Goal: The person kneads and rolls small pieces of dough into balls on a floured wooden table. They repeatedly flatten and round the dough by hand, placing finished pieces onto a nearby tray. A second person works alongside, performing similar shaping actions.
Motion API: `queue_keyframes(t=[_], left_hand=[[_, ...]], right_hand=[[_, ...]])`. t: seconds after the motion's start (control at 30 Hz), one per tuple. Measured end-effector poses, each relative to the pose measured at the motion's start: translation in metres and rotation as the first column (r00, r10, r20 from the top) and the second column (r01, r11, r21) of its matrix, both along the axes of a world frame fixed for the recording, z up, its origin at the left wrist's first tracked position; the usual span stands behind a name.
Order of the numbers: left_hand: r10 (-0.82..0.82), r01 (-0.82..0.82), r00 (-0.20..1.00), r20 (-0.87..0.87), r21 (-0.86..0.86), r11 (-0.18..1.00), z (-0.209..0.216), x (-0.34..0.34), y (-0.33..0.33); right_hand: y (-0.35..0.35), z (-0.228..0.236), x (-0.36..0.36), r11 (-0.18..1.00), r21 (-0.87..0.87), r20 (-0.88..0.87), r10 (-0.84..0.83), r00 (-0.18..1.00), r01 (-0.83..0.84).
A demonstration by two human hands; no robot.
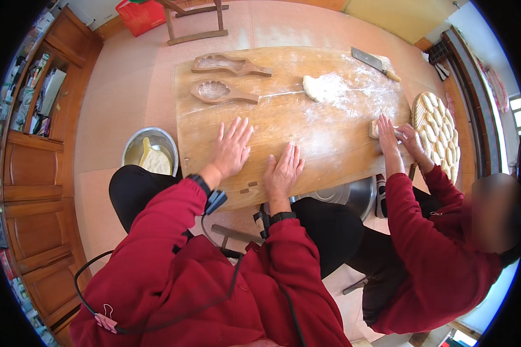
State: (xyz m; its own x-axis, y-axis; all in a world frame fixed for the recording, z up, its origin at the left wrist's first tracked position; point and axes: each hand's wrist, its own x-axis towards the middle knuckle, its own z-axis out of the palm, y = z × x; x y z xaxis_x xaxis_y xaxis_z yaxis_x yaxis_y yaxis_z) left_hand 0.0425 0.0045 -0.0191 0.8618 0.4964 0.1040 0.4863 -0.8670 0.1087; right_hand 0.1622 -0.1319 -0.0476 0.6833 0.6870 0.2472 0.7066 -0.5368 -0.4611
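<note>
My left hand (231, 149) rests on the wooden board (255, 130) with its fingers stretched out, holding nothing that shows. To its right my right hand (282, 173) lies near the board's front edge, fingers also extended. Beyond my left hand are two carved wooden moulds, one with a scalloped hollow (212, 91) and one longer mould (223, 63) behind it. A pale lump of dough (315, 88) sits in scattered white flour (344, 87) farther off to the right. Whatever might be under my palms is hidden.
At right a co-worker's hands (390, 139) press on a small pale block (375, 128). A cleaver (371, 62) lies at the far right corner. Beside the board stand a round tray (418, 110) of shaped dough pieces and, at left, a metal bowl (128, 151) with dough and a yellow scoop (146, 144).
</note>
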Motion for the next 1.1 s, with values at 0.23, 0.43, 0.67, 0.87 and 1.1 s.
queue_keyframes(t=[0.23,0.43,0.67,0.87,1.1], left_hand=[[-0.019,0.066,0.989,0.147,-0.323,0.944,0.022,-0.093,-0.083],[-0.045,0.057,0.995,0.084,-0.149,0.987,0.009,-0.036,-0.042],[-0.004,0.006,0.997,0.080,-0.017,1.000,0.004,0.050,0.027],[0.054,-0.054,0.998,0.017,0.016,0.998,0.000,0.047,0.021],[-0.090,0.136,0.981,0.169,-0.282,0.950,0.019,-0.085,-0.054]], right_hand=[[0.002,-0.003,-0.002,1.000,0.019,0.002,-0.022,1.000,0.022],[0.006,-0.001,-0.006,0.998,0.033,-0.034,-0.047,0.998,0.048],[0.007,0.000,-0.005,0.997,0.051,-0.071,-0.050,0.996,0.054],[0.005,-0.001,-0.006,0.993,0.107,-0.053,-0.042,0.998,0.048],[0.005,-0.004,-0.006,0.992,0.104,-0.037,-0.061,0.997,0.065]])
